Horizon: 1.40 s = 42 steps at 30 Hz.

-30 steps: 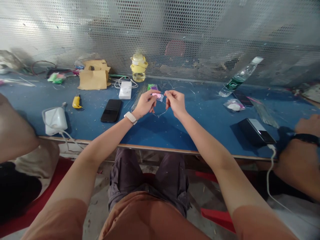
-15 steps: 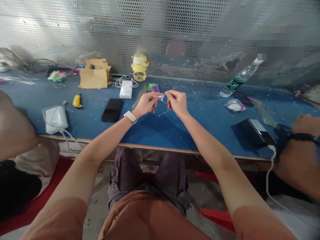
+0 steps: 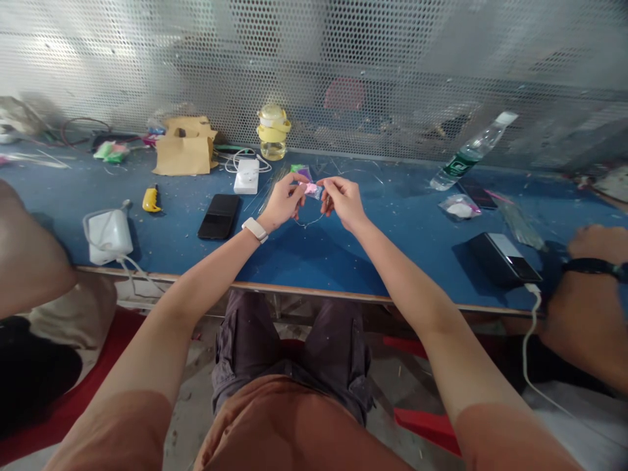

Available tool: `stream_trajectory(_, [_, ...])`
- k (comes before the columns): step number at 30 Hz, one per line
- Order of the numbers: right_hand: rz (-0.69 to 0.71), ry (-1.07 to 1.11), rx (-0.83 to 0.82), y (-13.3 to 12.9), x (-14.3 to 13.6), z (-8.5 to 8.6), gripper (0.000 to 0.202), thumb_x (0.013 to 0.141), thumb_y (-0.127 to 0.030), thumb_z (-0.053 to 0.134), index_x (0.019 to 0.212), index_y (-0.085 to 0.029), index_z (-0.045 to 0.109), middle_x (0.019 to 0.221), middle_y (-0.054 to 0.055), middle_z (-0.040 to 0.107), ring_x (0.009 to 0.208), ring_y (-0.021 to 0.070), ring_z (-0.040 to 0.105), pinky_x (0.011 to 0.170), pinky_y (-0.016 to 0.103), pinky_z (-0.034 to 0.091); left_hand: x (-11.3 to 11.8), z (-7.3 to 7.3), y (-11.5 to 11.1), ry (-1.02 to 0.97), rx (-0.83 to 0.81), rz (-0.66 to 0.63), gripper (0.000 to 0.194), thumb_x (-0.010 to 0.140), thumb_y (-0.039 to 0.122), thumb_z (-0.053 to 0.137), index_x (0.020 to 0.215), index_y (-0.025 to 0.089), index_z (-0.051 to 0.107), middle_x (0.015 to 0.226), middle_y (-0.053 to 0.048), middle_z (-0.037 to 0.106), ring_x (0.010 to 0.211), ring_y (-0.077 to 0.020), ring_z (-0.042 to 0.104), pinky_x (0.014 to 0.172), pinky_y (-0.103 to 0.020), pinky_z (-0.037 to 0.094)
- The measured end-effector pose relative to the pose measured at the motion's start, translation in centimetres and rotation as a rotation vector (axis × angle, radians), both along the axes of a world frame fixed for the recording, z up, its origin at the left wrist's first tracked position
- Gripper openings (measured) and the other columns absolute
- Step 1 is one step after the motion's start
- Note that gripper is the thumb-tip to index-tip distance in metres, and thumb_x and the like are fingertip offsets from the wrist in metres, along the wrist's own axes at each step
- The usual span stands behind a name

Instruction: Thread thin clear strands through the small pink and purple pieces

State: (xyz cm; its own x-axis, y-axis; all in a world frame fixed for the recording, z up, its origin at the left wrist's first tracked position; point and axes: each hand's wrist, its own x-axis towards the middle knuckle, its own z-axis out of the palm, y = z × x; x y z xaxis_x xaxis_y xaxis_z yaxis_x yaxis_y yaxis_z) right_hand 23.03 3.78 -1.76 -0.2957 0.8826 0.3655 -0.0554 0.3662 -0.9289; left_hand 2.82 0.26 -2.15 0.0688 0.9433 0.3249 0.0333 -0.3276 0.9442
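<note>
A thin, pale wire-like strand (image 3: pixel 308 225) hangs in a curve between my two hands. My left hand (image 3: pixel 283 201), with a pale band on its wrist, is closed with its fingertips around one end of the strand. Opposite it, my right hand (image 3: pixel 344 201) pinches near the strand's other end, thumb against forefinger. Between the fingertips shows a small clear packet (image 3: pixel 311 188) with pink and bluish contents; whether the fingers touch it I cannot tell. Just behind lie a purple packet (image 3: pixel 303 173) and a green one (image 3: pixel 295 169).
Left of my hands are a black phone (image 3: pixel 219 216), a white adapter (image 3: pixel 246 176) and a yellow cutter (image 3: pixel 152 199). A yellow-lidded bottle (image 3: pixel 273 132) stands behind. Rightward are a tilted water bottle (image 3: pixel 461 162), a black device (image 3: pixel 505 260) and a co-worker's arm (image 3: pixel 589 294).
My left hand has shifted slightly left and its fingertips have drawn back, so more of the pink packet shows. My right hand has moved a little left, its fingers turned slightly.
</note>
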Motion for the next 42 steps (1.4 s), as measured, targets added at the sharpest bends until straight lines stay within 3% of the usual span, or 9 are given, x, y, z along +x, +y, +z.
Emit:
stream_trajectory(4, [0.054,0.036,-0.054,0.0,0.0,0.1,0.072,0.082,-0.091,0.092,0.106,-0.023,0.083,0.077,-0.003,0.071,0.05,0.013,0.069,0.041,0.027,0.049,0.2,0.0,-0.1,-0.022,-0.018,0.027,0.017,0.12,0.014,0.059,0.108,0.025,0.057,0.066,0.01,0.06,0.035,-0.0067,0.044,0.04,-0.019,0.045])
stream_trajectory(6, [0.044,0.075,-0.073,0.1,0.0,0.1,0.067,0.082,-0.086,0.095,0.103,-0.024,0.083,0.077,-0.003,0.07,0.051,0.0125,0.068,0.042,0.027,0.049,0.4,0.0,-0.1,-0.057,-0.027,0.038,0.019,0.12,0.014,0.062,0.105,0.025,0.056,0.065,0.011,0.059,0.037,-0.0072,0.047,0.047,-0.02,0.053])
stream_trajectory(9, [0.012,0.171,-0.12,0.5,0.0,-0.2,0.056,0.087,-0.077,0.096,0.103,-0.025,0.082,0.075,-0.004,0.068,0.055,0.0126,0.068,0.044,0.026,0.05,0.6,0.0,-0.1,-0.154,-0.068,0.038,0.022,0.121,0.014,0.063,0.102,0.023,0.058,0.067,0.009,0.061,0.048,-0.0092,0.06,0.064,-0.025,0.065])
stream_trajectory(12, [-0.037,0.275,-0.176,1.1,0.1,-0.3,0.045,0.094,-0.067,0.094,0.107,-0.026,0.081,0.074,-0.005,0.066,0.061,0.0129,0.069,0.05,0.025,0.054,0.7,0.2,-0.3,-0.232,-0.152,-0.01,0.028,0.125,0.018,0.053,0.099,0.02,0.062,0.075,0.003,0.068,0.065,-0.0122,0.074,0.073,-0.026,0.067])
stream_trajectory(15, [-0.121,0.372,-0.212,1.8,0.3,-0.5,0.035,0.101,-0.059,0.089,0.108,-0.026,0.077,0.076,-0.005,0.066,0.064,0.0116,0.069,0.053,0.023,0.055,0.8,0.4,-0.6,-0.217,-0.176,-0.083,0.028,0.124,0.015,0.056,0.098,0.018,0.066,0.081,0.001,0.07,0.075,-0.013,0.077,0.08,-0.028,0.069])
stream_trajectory(22, [-0.265,0.419,-0.252,2.3,0.7,-0.4,0.023,0.106,-0.049,0.078,0.11,-0.028,0.071,0.078,-0.005,0.065,0.069,0.0122,0.069,0.058,0.023,0.059,0.9,-0.4,-0.1,0.041,-0.125,0.002,0.031,0.117,0.008,0.062,0.087,0.017,0.067,0.071,0.002,0.068,0.058,-0.01,0.066,0.061,-0.022,0.057])
stream_trajectory(27, [-0.292,0.388,-0.253,2.0,0.8,0.0,0.024,0.101,-0.048,0.078,0.11,-0.027,0.072,0.079,-0.004,0.066,0.069,0.0139,0.069,0.053,0.024,0.054,0.5,-0.7,0.3,0.09,-0.106,-0.008,0.027,0.114,0.016,0.064,0.088,0.017,0.069,0.072,0.001,0.07,0.06,-0.0121,0.068,0.063,-0.024,0.058])
stream_trajectory(36, [-0.296,0.336,-0.162,2.1,1.1,-0.2,0.038,0.089,-0.057,0.081,0.108,-0.026,0.074,0.077,-0.005,0.066,0.063,0.0143,0.066,0.049,0.025,0.05,-0.3,-0.2,-0.6,0.379,0.013,-0.106,0.028,0.111,0.029,0.059,0.084,0.021,0.062,0.064,0.003,0.061,0.057,-0.0142,0.064,0.063,-0.025,0.051])
stream_trajectory(42, [-0.293,0.346,-0.227,2.6,1.6,0.1,0.039,0.08,-0.055,0.084,0.1,-0.022,0.075,0.08,-0.002,0.07,0.064,0.0138,0.066,0.048,0.025,0.049,0.0,-0.6,-0.5,0.4,0.046,0.019,0.024,0.111,0.031,0.059,0.089,0.023,0.063,0.067,0.003,0.063,0.062,-0.0162,0.065,0.067,-0.027,0.05])
